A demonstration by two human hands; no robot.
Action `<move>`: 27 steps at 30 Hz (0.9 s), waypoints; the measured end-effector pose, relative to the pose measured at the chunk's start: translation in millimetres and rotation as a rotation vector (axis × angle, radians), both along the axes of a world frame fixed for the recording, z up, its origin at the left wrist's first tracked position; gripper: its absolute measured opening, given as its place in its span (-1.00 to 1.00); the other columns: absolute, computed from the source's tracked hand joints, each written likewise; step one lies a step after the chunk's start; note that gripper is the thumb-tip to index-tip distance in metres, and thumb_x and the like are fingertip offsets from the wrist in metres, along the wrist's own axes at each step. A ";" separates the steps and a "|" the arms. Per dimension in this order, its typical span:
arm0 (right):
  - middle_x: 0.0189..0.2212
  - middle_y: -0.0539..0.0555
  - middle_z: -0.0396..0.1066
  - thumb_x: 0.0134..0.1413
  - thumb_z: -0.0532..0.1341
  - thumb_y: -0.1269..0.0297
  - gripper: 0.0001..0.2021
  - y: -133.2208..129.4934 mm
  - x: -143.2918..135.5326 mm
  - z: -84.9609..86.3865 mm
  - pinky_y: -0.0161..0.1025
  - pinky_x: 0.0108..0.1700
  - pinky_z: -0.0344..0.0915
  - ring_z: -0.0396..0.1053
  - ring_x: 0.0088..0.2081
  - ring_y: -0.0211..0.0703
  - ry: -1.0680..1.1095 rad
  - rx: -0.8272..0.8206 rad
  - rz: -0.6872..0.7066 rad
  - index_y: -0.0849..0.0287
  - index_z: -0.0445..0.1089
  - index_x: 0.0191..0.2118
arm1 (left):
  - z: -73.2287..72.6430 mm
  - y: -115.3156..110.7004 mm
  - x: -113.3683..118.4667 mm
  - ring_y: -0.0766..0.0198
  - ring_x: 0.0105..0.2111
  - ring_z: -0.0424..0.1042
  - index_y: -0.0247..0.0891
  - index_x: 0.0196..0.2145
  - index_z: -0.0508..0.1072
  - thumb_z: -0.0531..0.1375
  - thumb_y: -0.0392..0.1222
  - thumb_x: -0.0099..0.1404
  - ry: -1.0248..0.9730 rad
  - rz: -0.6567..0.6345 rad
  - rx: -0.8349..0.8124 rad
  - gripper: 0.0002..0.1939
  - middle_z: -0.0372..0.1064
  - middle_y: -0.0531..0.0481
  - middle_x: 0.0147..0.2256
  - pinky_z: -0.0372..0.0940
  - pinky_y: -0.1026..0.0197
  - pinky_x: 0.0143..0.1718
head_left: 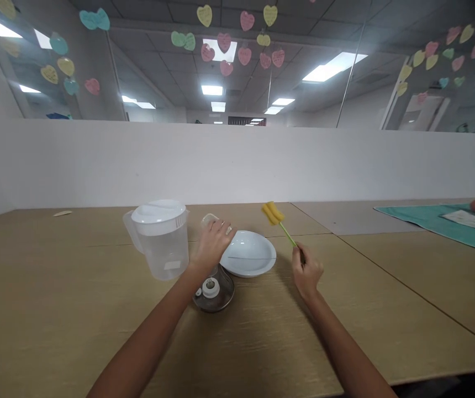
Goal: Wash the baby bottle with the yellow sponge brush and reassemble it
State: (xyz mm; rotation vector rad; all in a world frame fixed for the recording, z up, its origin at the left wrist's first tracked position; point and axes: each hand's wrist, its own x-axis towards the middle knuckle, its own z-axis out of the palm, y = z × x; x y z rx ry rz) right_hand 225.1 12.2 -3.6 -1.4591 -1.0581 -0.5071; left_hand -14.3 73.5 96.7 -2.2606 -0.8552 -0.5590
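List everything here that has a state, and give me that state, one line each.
Pitcher: upright, lid on
White dish: face up
Sponge brush: raised, sponge end up, in the right hand
Dark tray: flat, bearing a white ring
Left hand: at a pale-rimmed object, grip unclear
Teal cloth: spread out
Ceiling lights: on

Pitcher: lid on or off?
On. The white lid sits across the top of the translucent pitcher, covering its mouth.
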 end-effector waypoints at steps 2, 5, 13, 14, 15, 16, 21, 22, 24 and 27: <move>-0.29 0.21 0.46 0.16 -0.08 0.18 -0.60 4.4 1.2 0.1 -0.30 -0.30 0.18 0.39 -0.29 -0.13 0.070 -0.136 -0.071 0.29 0.40 -0.16 | 0.6 -3.0 1.7 0.08 -0.09 0.30 -0.21 0.01 0.29 0.12 -0.36 0.18 -0.124 0.047 -0.103 -0.59 0.34 -0.14 -0.09 0.18 0.05 -0.08; -0.25 0.21 0.46 0.18 -0.11 0.25 -0.62 11.5 4.1 -2.9 -0.29 -0.34 0.13 0.39 -0.29 -0.12 0.110 -0.431 -0.126 0.27 0.38 -0.11 | 6.4 -9.4 2.4 0.08 -0.08 0.32 -0.21 0.11 0.17 0.21 -0.19 0.13 -0.389 0.057 -0.326 -0.41 0.33 -0.14 -0.06 0.22 0.09 -0.08; -0.36 0.30 0.48 0.14 -0.02 0.28 -0.69 20.6 -2.9 -17.8 -0.28 -0.44 0.07 0.44 -0.33 -0.03 -0.055 -0.987 0.039 0.30 0.44 -0.29 | 13.6 -57.0 18.3 0.16 -0.16 0.37 -0.12 0.16 0.09 0.24 0.09 0.01 -0.435 -0.247 -1.050 -0.22 0.38 -0.03 -0.13 0.27 0.18 -0.16; -0.36 0.29 0.49 0.12 0.00 0.26 -0.70 19.9 -4.3 -17.1 -0.28 -0.45 0.07 0.45 -0.33 -0.02 -0.061 -0.999 0.060 0.28 0.44 -0.31 | 12.0 -63.7 20.9 0.14 -0.16 0.37 -0.11 0.17 0.07 0.25 0.10 -0.01 -0.372 -0.266 -1.081 -0.18 0.37 -0.04 -0.14 0.26 0.18 -0.16; -0.37 0.28 0.49 0.11 0.01 0.24 -0.70 19.0 -5.4 -16.0 -0.28 -0.45 0.07 0.45 -0.34 -0.02 -0.065 -1.007 0.079 0.27 0.45 -0.33 | 10.1 -69.6 23.2 0.12 -0.13 0.35 -0.12 0.18 0.06 0.27 0.09 -0.04 -0.309 -0.275 -1.093 -0.13 0.36 -0.06 -0.13 0.25 0.16 -0.14; -0.37 0.27 0.49 0.10 0.02 0.22 -0.70 18.2 -6.1 -14.8 -0.28 -0.45 0.07 0.45 -0.34 -0.02 -0.073 -1.010 0.100 0.25 0.46 -0.35 | 7.9 -74.4 24.9 0.08 -0.10 0.33 -0.14 0.19 0.05 0.29 0.08 -0.06 -0.252 -0.277 -1.090 -0.10 0.34 -0.09 -0.11 0.24 0.14 -0.12; -0.34 0.26 0.50 0.09 0.00 0.17 -0.66 16.0 -7.6 -12.0 -0.27 -0.43 0.10 0.45 -0.33 -0.02 -0.140 -1.037 0.154 0.22 0.48 -0.35 | -3.8 -79.6 26.4 0.03 -0.04 0.28 -0.14 0.22 -0.02 0.28 -0.02 -0.04 -0.101 -0.251 -1.071 -0.08 0.29 -0.15 -0.06 0.23 0.10 -0.09; -0.34 0.26 0.50 0.09 0.00 0.15 -0.65 15.9 -7.9 -12.4 -0.27 -0.43 0.11 0.45 -0.33 -0.02 -0.148 -1.048 0.157 0.22 0.48 -0.34 | -5.9 -77.6 26.0 0.04 -0.02 0.27 -0.14 0.22 -0.02 0.27 -0.03 -0.03 -0.090 -0.255 -1.070 -0.10 0.28 -0.15 -0.04 0.23 0.11 -0.09; -0.34 0.28 0.50 0.09 0.00 0.14 -0.64 15.9 -8.8 -13.3 -0.26 -0.42 0.12 0.45 -0.32 -0.01 -0.163 -1.065 0.157 0.22 0.48 -0.34 | -9.5 -72.2 25.4 0.04 0.03 0.23 -0.15 0.21 0.01 0.27 -0.03 -0.03 -0.073 -0.280 -1.069 -0.12 0.26 -0.15 0.00 0.21 0.10 -0.05; -0.34 0.29 0.49 0.08 0.00 0.14 -0.64 15.6 -10.0 -14.3 -0.25 -0.43 0.11 0.45 -0.32 0.03 -0.183 -1.089 0.159 0.23 0.47 -0.34 | -12.9 -64.9 24.9 0.04 0.07 0.19 -0.18 0.21 0.02 0.28 -0.04 -0.03 -0.051 -0.312 -1.070 -0.12 0.24 -0.15 0.03 0.18 0.10 0.00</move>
